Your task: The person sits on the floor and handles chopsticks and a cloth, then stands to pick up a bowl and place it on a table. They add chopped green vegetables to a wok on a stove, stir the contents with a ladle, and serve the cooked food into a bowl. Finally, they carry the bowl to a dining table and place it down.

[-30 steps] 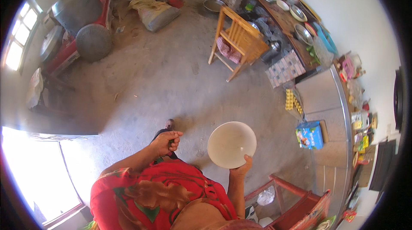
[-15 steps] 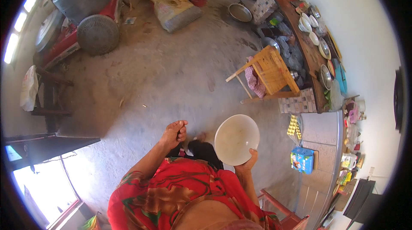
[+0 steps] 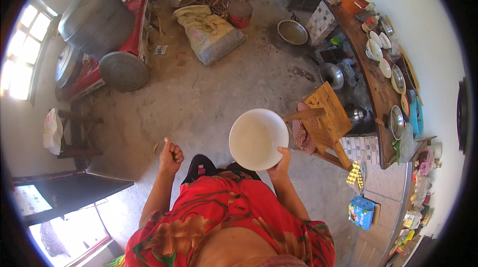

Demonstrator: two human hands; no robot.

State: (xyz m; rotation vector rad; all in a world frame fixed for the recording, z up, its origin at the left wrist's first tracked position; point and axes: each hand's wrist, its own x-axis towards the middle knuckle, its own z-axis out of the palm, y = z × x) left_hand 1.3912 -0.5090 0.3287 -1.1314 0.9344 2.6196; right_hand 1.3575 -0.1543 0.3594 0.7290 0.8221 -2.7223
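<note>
Grey floor [image 3: 199, 103] all round, a cluttered wooden surface [image 3: 381, 88] along the right wall [image 3: 428, 43]; and here's the white bowl [image 3: 255, 137], up over the floor, rim gripped in the right hand [image 3: 280, 161], thumb across the edge, other fingers mostly hidden behind; left hand [image 3: 171, 157] with fingers curled in, thumb up; orange bucket [image 3: 351, 1] on the surface's far corner; the bowl's inside pale, contents too faint to tell.

White bowl [image 3: 258, 139] is looking smooth and glossy; wooden chair [image 3: 332, 110] is showing a varnished sheen, its checked cloth [image 3: 300, 132] looking matt. Floor [image 3: 209, 100] is reading rough, dull, concrete-like — big metal pot [image 3: 97, 20] is gleaming softly, counter's metal basin [image 3: 396, 120] shining.
</note>
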